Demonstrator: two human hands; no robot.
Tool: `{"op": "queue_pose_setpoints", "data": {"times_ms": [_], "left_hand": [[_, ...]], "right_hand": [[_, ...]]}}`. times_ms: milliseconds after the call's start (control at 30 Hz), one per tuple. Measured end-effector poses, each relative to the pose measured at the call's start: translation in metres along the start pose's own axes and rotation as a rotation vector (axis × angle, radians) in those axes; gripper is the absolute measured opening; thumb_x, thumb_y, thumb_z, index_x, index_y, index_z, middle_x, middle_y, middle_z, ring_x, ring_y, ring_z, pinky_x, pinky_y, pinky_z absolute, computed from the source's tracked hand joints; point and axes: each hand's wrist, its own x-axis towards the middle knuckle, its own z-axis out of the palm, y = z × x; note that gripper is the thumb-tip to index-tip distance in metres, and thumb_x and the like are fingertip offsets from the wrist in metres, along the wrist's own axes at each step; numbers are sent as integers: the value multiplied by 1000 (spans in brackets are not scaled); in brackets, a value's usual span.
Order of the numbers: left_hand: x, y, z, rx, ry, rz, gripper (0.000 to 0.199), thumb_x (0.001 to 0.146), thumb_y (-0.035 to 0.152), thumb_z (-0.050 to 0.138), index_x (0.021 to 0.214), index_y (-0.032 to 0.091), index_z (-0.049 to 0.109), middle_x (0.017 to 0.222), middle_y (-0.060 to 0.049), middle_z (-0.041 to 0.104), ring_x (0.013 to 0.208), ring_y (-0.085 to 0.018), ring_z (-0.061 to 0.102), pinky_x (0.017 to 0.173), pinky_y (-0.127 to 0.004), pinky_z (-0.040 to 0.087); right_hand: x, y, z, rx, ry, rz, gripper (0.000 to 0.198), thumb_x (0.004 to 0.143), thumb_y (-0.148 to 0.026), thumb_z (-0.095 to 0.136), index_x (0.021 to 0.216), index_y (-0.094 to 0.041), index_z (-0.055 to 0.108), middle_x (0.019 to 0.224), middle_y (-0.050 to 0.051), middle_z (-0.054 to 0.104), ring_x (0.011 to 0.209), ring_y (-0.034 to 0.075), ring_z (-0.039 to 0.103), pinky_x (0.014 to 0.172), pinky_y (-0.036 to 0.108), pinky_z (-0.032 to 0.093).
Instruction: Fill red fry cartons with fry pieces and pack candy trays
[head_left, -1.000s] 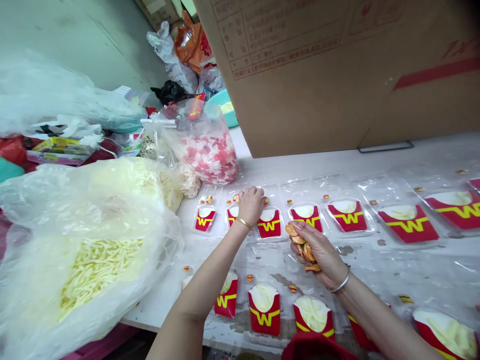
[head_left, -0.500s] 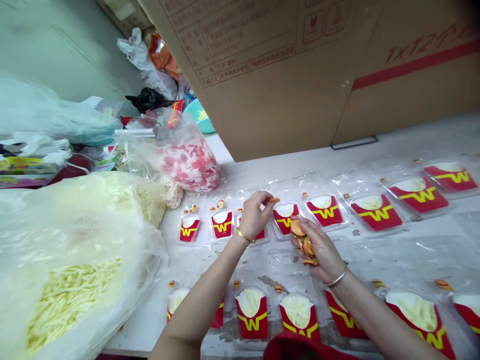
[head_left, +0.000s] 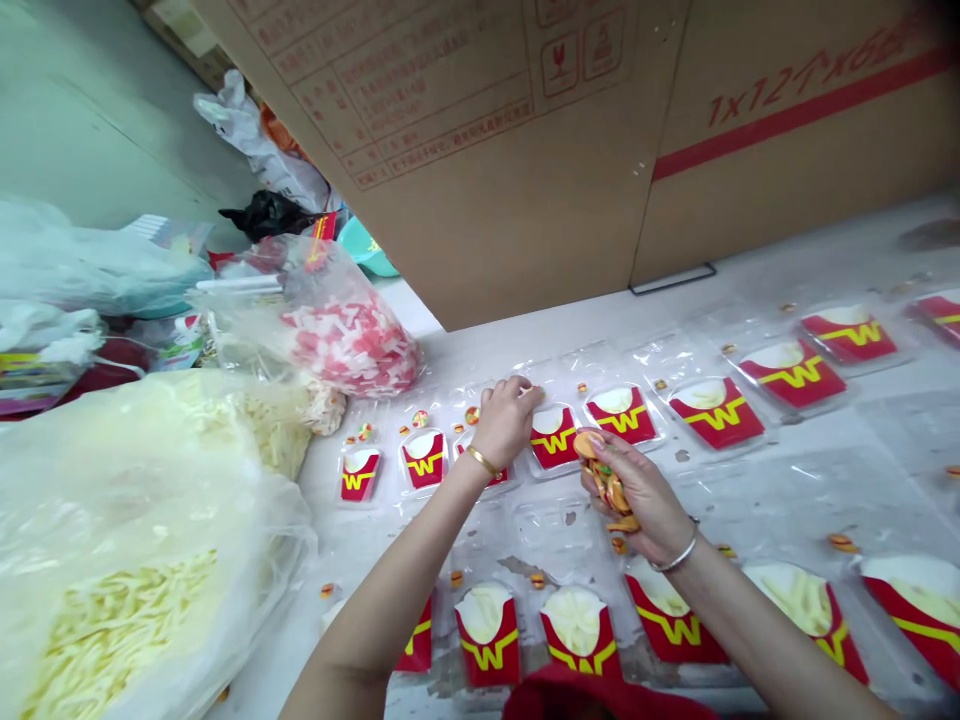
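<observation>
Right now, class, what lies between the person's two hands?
In the head view, a red-and-yellow W-marked fries carton in clear packaging lies between the left hand and right hand.

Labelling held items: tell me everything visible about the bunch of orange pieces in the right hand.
The orange pieces are small, rounded and thin-looking, with some green showing among them; the material looks smooth, perhaps plastic or rubber. They are clutched in the right hand, loosely stacked and fanned, the top one's broad face exposed and the lowest jutting out beneath. In view they sit just right of a red W-marked holder. The hand covers part of the bunch, so the count can't be told.
</observation>
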Motion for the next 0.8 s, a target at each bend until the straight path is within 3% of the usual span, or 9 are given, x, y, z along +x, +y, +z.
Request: {"op": "queue_pose_setpoints", "data": {"times_ms": [167, 333, 433, 500, 567, 667, 733, 800], "left_hand": [[-10, 40, -7, -649, -184, 18, 26, 85, 41, 54, 94, 18, 61, 91, -4, 63, 83, -15, 56, 74, -26, 44], [3, 57, 10, -827, -88, -86, 16, 80, 32, 61, 83, 16, 59, 81, -2, 59, 74, -11, 53, 68, -23, 44], [21, 63, 13, -953, -96, -134, 25, 77, 28, 64, 98, 16, 57, 80, -1, 57, 70, -10, 53, 66, -22, 44], [31, 68, 11, -981, -209, -113, 34, 76, 29, 66, 106, 17, 56, 83, -2, 59, 71, -10, 55, 67, -23, 45], [39, 73, 8, -891, -321, -36, 28, 78, 33, 64, 100, 17, 61, 87, -4, 61, 76, -12, 56, 69, -25, 45], [49, 74, 6, -744, -288, 29, 20, 82, 34, 58, 85, 16, 64, 85, -4, 61, 77, -12, 55, 70, -25, 44], [57, 72, 7, -740, -257, 16, 19, 82, 33, 58, 90, 16, 62, 82, -2, 60, 73, -11, 54, 68, -24, 44], [64, 70, 9, -763, -303, 16, 26, 80, 32, 60, 101, 17, 60, 83, -2, 61, 72, -11, 55, 68, -24, 45]], "right_hand": [[2, -3, -5, -5, 46, -16, 31, 74, -45, 69, 93, -22, 59, 67, -5, 52, 44, 5, 43, 32, 14, 26], [2, -15, -16, 61, 11, 31, 30, 74, -40, 70, 94, -21, 60, 76, -3, 56, 47, 4, 43, 33, 13, 27], [1, -24, -25, 64, 14, 29, 30, 74, -34, 70, 98, -21, 59, 79, -2, 57, 48, 3, 44, 34, 12, 26], [1, -30, -30, 58, 35, -6, 30, 75, -34, 69, 100, -21, 59, 80, -1, 58, 48, 3, 44, 35, 12, 26], [1, -36, -33, 33, 61, -46, 32, 75, -35, 69, 102, -20, 59, 80, 0, 58, 47, 3, 44, 35, 12, 25], [1, -41, -37, -18, 103, -75, 38, 74, -37, 70, 107, -20, 59, 79, 0, 59, 45, 4, 43, 34, 14, 24], [2, -43, -39, -30, 122, -79, 41, 73, -37, 71, 108, -21, 59, 79, 1, 60, 45, 4, 44, 34, 14, 25], [3, -44, -41, -24, 125, -81, 42, 72, -38, 71, 109, -22, 58, 80, 0, 61, 45, 4, 45, 35, 14, 25]]}}
